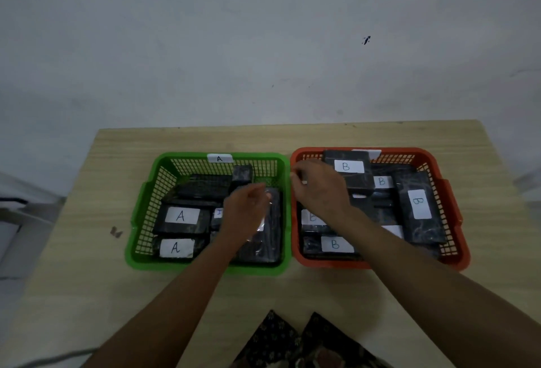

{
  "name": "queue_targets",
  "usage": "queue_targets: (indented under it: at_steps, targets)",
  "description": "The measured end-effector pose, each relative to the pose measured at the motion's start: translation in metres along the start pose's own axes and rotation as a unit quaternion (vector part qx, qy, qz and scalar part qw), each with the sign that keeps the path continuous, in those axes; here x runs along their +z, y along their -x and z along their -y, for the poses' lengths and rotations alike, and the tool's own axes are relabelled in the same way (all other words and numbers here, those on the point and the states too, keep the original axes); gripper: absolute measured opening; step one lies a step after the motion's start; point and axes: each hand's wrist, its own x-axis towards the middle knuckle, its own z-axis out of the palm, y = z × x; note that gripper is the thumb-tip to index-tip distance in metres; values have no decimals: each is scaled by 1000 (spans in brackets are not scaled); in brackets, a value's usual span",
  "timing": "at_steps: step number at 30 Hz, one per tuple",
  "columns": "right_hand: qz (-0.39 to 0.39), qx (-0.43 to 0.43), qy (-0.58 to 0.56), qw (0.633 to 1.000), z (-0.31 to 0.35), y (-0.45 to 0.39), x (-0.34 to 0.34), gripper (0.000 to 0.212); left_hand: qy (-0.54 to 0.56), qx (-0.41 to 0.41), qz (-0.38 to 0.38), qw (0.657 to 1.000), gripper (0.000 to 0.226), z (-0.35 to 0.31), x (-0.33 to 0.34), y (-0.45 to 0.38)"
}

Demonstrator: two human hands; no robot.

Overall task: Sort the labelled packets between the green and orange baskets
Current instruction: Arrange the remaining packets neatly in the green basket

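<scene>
Two plastic lattice-walled baskets sit side by side on a pale wood-grain table [87, 192]: green basket [140, 215] left, orange basket [450, 212] right. Head view only.

Hidden: left hand [246, 215] covers part of one label and a long glossy packet [269, 239] at the green basket's right side; fingers curled, whether they grip it cannot be made out. Right hand [319, 189] hovers over the orange basket's left edge, fingers loosely bent, hold unclear; its forearm covers several packets.

Packets: dark, rectangular, white paper labels. Readable labels: two "A" packets [181, 218], four clear "B" packets [345, 167], one more partly hidden. Green rim tag [219, 158] reads "A"; the orange one is blocked.
</scene>
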Motion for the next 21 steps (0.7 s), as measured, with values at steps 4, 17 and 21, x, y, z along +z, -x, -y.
queue_targets:
  at_steps: [4,17,21]
  targets:
    - [47,78,-92,992,42,-19,28,26,-109,89,-47,989,31,13,-45,-46]
    - [59,260,-23,963,90,-52,124,43,-181,194,93,960,35,66,-90,-148]
    - [63,297,-43,952,93,-54,131,37,-136,185,108,967,30,76,-90,-156]
